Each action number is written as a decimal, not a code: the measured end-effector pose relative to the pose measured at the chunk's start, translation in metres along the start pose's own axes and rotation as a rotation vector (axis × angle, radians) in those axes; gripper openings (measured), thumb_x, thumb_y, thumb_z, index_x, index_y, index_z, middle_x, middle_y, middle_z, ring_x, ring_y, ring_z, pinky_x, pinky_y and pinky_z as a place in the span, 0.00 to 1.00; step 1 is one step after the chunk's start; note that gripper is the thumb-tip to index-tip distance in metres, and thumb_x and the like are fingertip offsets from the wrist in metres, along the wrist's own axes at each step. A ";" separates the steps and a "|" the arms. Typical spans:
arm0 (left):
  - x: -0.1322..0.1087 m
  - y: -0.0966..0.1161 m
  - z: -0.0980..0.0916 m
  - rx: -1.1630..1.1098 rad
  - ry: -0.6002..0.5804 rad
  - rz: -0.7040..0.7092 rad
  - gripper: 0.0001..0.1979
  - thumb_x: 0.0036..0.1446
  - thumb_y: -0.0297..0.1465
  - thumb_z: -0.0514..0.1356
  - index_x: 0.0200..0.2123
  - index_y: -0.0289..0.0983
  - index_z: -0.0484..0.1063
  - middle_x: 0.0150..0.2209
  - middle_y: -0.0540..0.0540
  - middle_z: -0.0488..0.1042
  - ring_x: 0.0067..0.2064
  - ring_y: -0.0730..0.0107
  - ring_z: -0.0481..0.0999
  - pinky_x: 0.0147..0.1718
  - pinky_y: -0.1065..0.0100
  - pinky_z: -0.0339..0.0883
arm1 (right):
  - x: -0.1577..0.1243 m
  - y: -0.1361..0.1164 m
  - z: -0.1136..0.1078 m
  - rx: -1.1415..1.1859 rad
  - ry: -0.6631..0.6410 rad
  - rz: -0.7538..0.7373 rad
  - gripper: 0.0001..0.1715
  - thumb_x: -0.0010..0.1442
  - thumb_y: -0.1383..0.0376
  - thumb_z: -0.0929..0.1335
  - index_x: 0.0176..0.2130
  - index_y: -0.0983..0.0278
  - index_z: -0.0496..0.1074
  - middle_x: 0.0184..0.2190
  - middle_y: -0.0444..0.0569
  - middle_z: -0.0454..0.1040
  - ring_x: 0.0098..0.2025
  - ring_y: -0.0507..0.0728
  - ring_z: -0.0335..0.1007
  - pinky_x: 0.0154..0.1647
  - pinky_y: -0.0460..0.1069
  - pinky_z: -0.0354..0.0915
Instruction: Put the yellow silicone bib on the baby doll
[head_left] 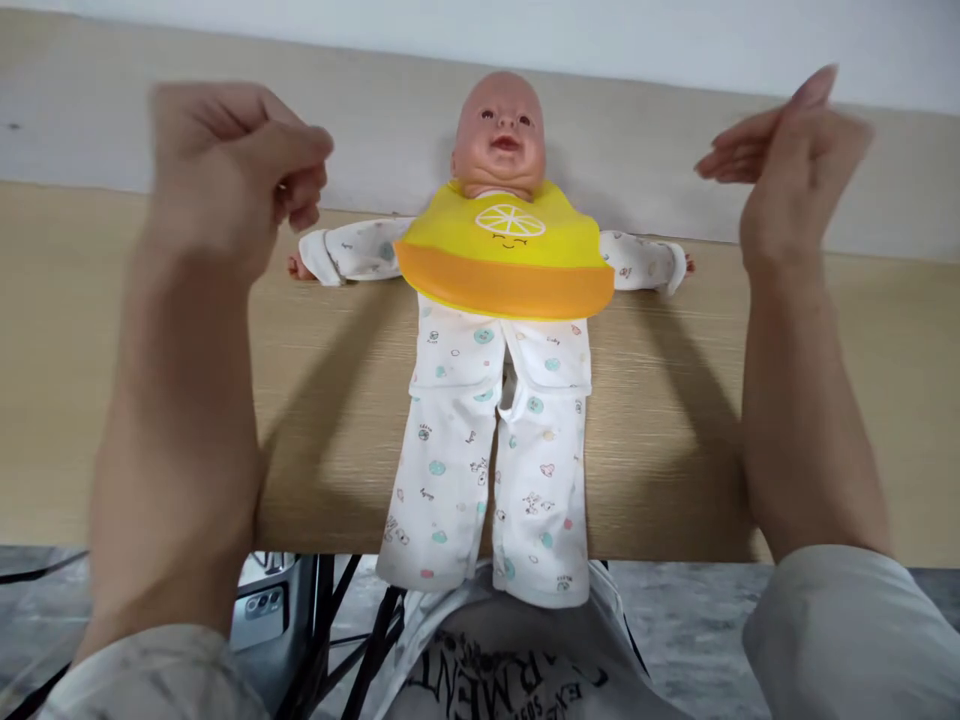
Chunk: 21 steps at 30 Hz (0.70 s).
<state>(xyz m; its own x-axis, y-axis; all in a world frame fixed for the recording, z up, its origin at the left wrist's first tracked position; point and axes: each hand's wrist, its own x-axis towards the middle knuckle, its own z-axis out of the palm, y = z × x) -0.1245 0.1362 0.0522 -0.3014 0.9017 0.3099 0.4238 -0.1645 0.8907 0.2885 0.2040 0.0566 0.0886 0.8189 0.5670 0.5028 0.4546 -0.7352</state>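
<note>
A baby doll [502, 130] lies on its back with its head toward the wall and its arms spread out. It wears white printed clothes [536, 470] and, over its chest, a yellow bib [510, 235] with an orange lower pocket and a lemon-slice face. My left hand [232, 165] is raised on the left with its fingers curled in, and nothing shows in it. On the other side, my right hand [787, 160] is lifted with fingers stretched out, holding nothing. Both hands are apart from the doll; its sleeved arms are the parts nearest to them.
The doll rests on a wooden table [675, 480], its trouser legs hanging over the front edge. A pale wall [637, 40] stands behind. Below the edge are a phone [259, 615], dark thin legs or straps, and my printed shirt [510, 670].
</note>
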 end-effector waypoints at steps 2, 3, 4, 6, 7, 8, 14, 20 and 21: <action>0.008 -0.019 0.008 -0.045 0.035 -0.004 0.21 0.53 0.21 0.65 0.15 0.37 0.60 0.14 0.55 0.59 0.16 0.81 0.54 0.18 0.69 0.46 | -0.003 0.037 0.006 0.037 0.031 -0.076 0.41 0.72 0.45 0.58 0.32 0.75 0.80 0.25 0.57 0.76 0.27 0.48 0.72 0.34 0.44 0.67; 0.013 -0.030 0.010 0.012 0.082 -0.061 0.21 0.52 0.20 0.65 0.14 0.37 0.59 0.14 0.55 0.59 0.15 0.81 0.54 0.18 0.68 0.45 | -0.003 0.055 0.007 0.017 0.052 -0.056 0.38 0.74 0.50 0.58 0.31 0.73 0.80 0.24 0.56 0.76 0.27 0.48 0.72 0.34 0.44 0.67; 0.018 -0.042 0.009 0.052 0.147 -0.108 0.22 0.52 0.19 0.64 0.14 0.38 0.58 0.14 0.56 0.58 0.15 0.82 0.53 0.18 0.68 0.45 | -0.004 0.072 0.006 -0.007 0.075 -0.011 0.35 0.76 0.54 0.58 0.30 0.72 0.80 0.25 0.55 0.76 0.27 0.48 0.71 0.35 0.44 0.67; 0.028 -0.062 0.001 0.084 0.279 -0.170 0.23 0.52 0.17 0.63 0.16 0.38 0.54 0.14 0.57 0.55 0.16 0.81 0.54 0.18 0.69 0.46 | -0.005 0.099 0.002 -0.039 0.131 0.116 0.34 0.77 0.60 0.56 0.28 0.69 0.78 0.25 0.55 0.76 0.26 0.48 0.71 0.34 0.44 0.66; 0.031 -0.071 -0.007 0.077 0.330 -0.182 0.23 0.52 0.18 0.62 0.16 0.39 0.53 0.14 0.58 0.53 0.17 0.80 0.54 0.17 0.69 0.47 | -0.005 0.109 -0.002 -0.036 0.146 0.201 0.35 0.77 0.61 0.55 0.28 0.68 0.77 0.26 0.56 0.77 0.26 0.49 0.71 0.33 0.44 0.66; 0.034 -0.079 -0.016 0.061 0.413 -0.201 0.23 0.51 0.17 0.62 0.16 0.39 0.51 0.13 0.58 0.51 0.17 0.80 0.53 0.17 0.69 0.47 | -0.005 0.116 -0.006 -0.019 0.153 0.294 0.35 0.77 0.59 0.54 0.27 0.67 0.76 0.28 0.57 0.77 0.26 0.49 0.71 0.32 0.45 0.66; 0.026 -0.117 -0.052 0.219 0.467 -0.484 0.14 0.46 0.23 0.60 0.16 0.39 0.59 0.12 0.56 0.56 0.17 0.75 0.55 0.20 0.66 0.47 | -0.007 0.128 -0.012 0.071 0.154 0.570 0.33 0.77 0.58 0.52 0.29 0.64 0.72 0.34 0.57 0.79 0.27 0.49 0.72 0.31 0.45 0.66; 0.013 -0.124 -0.047 0.648 0.247 -0.326 0.11 0.42 0.24 0.63 0.15 0.36 0.62 0.14 0.55 0.51 0.24 0.75 0.54 0.25 0.66 0.45 | -0.014 0.116 0.006 0.048 0.056 0.553 0.28 0.76 0.63 0.57 0.28 0.66 0.72 0.26 0.48 0.74 0.20 0.48 0.64 0.24 0.47 0.57; 0.013 -0.123 -0.046 0.680 0.229 -0.325 0.11 0.42 0.25 0.62 0.15 0.37 0.63 0.14 0.55 0.52 0.24 0.75 0.56 0.25 0.66 0.46 | -0.014 0.115 0.007 0.043 0.049 0.556 0.27 0.76 0.64 0.57 0.28 0.66 0.72 0.25 0.47 0.74 0.20 0.48 0.63 0.24 0.47 0.55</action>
<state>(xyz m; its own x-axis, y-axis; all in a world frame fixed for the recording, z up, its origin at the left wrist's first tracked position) -0.2201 0.1497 -0.0377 -0.6367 0.7459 0.1958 0.6919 0.4404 0.5722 0.3389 0.2470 -0.0383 0.3710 0.9227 0.1052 0.3337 -0.0267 -0.9423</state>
